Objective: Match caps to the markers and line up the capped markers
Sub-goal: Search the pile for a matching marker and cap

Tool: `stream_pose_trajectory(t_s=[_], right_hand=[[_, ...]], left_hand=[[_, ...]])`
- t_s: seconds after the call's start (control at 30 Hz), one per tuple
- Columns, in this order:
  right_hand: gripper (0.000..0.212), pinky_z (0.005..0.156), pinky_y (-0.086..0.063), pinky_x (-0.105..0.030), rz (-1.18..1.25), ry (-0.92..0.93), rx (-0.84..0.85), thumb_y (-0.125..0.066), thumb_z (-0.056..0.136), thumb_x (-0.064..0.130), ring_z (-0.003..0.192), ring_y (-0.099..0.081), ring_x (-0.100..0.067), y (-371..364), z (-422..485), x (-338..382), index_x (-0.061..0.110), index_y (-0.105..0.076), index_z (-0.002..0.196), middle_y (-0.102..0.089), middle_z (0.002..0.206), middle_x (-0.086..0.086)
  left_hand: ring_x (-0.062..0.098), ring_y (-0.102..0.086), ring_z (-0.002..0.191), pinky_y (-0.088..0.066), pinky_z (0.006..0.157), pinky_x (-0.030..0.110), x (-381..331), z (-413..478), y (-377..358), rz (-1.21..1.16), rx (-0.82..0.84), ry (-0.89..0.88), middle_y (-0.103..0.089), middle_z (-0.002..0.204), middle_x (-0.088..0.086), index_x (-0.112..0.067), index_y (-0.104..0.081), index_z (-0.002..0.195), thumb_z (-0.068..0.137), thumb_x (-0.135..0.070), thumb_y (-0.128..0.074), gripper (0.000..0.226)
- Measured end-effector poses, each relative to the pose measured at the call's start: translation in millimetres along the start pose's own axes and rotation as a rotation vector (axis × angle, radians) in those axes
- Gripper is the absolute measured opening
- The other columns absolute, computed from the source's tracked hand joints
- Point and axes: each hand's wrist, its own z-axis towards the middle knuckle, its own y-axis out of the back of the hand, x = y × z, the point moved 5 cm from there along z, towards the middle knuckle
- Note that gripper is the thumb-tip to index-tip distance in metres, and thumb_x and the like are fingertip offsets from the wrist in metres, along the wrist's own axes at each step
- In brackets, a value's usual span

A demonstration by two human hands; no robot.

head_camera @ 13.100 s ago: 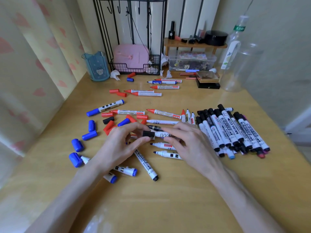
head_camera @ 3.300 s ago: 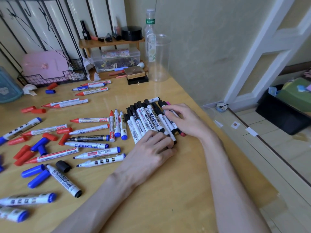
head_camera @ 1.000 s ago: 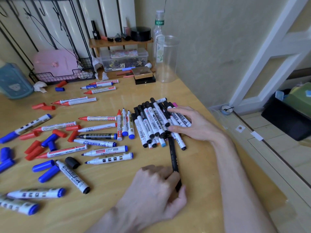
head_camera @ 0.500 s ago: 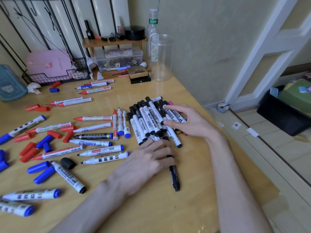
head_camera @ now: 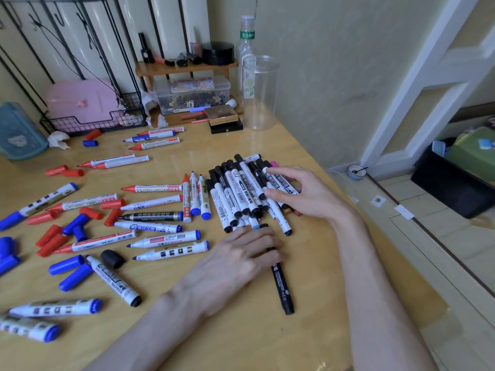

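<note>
A row of capped markers (head_camera: 235,194), mostly black-capped, lies side by side right of centre on the wooden table (head_camera: 308,330). My right hand (head_camera: 302,194) arches over the row's right end, thumb and fingers pinching a few of those markers. A slim black marker (head_camera: 281,287) sticks out toward me from the row's near ends. My left hand (head_camera: 241,255) lies on its far part, fingers flat across it. Uncapped red, blue and black markers (head_camera: 160,242) and loose red and blue caps (head_camera: 69,266) are scattered to the left, with one black cap (head_camera: 112,258).
A clear plastic jar (head_camera: 258,92), a bottle, a small wooden shelf and a storage box (head_camera: 191,95) stand at the back. A wire basket with a pink case (head_camera: 80,103) sits back left. The table's right edge drops to the floor.
My left hand slid from the near end of the slim black marker forward to the row's near ends and now lies flat over it. My right hand stayed on the row.
</note>
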Motion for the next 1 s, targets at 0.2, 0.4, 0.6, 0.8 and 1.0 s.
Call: stream_pose_trajectory(t_s=[0.2, 0.4, 0.6, 0.8, 1.0], right_hand=[[0.059, 0.114, -0.040, -0.032, 0.013, 0.001, -0.011, -0.075, 0.084, 0.062, 0.137, -0.043, 0.003, -1, 0, 0, 0.048, -0.058, 0.139, -0.048, 0.147, 0.021], [0.057, 0.100, -0.045, -0.026, 0.056, -0.014, -0.019, -0.074, 0.085, 0.062, 0.131, -0.049, -0.001, 1, 0, -1, 0.049, -0.058, 0.138, -0.050, 0.144, 0.021], [0.052, 0.089, -0.050, -0.024, 0.076, 0.023, -0.005, -0.065, 0.094, 0.059, 0.129, -0.054, -0.007, 0, 2, -4, 0.043, -0.056, 0.142, -0.052, 0.144, 0.013], [0.039, 0.110, -0.045, -0.033, 0.198, -0.011, -0.106, -0.043, 0.107, 0.052, 0.125, -0.056, 0.004, 7, 2, 1, 0.038, -0.063, 0.138, -0.062, 0.139, 0.020], [0.044, 0.105, -0.038, -0.019, 0.244, 0.030, -0.120, -0.044, 0.103, 0.061, 0.125, -0.055, 0.010, 7, -6, 23, 0.036, -0.074, 0.122, -0.068, 0.128, 0.023]], left_hand=[[0.021, -0.048, 0.138, -0.041, 0.102, 0.032, 10, 7, -6, 0.000, 0.028, -0.026, -0.060, 0.130, -0.004, -0.020, -0.062, 0.123, 0.106, -0.009, -0.044, 0.027], [0.021, -0.052, 0.112, -0.038, 0.106, 0.035, 13, 13, 26, 0.005, -0.169, 0.033, -0.059, 0.123, 0.001, -0.019, -0.062, 0.126, 0.100, 0.008, -0.044, 0.042], [0.008, -0.057, 0.093, -0.045, 0.080, 0.026, 69, 14, 42, -0.205, -0.225, 0.276, -0.063, 0.105, -0.011, -0.024, -0.062, 0.129, 0.109, -0.027, -0.055, 0.021], [0.015, -0.068, 0.081, -0.055, 0.076, 0.038, 115, -5, 34, -0.571, -0.336, 0.615, -0.075, 0.095, -0.014, -0.031, -0.073, 0.106, 0.091, -0.042, -0.072, 0.018], [0.021, -0.066, 0.078, -0.056, 0.076, 0.047, 124, -13, 31, -0.676, -0.369, 0.665, -0.076, 0.090, -0.013, -0.029, -0.076, 0.105, 0.088, -0.035, -0.079, 0.018]])
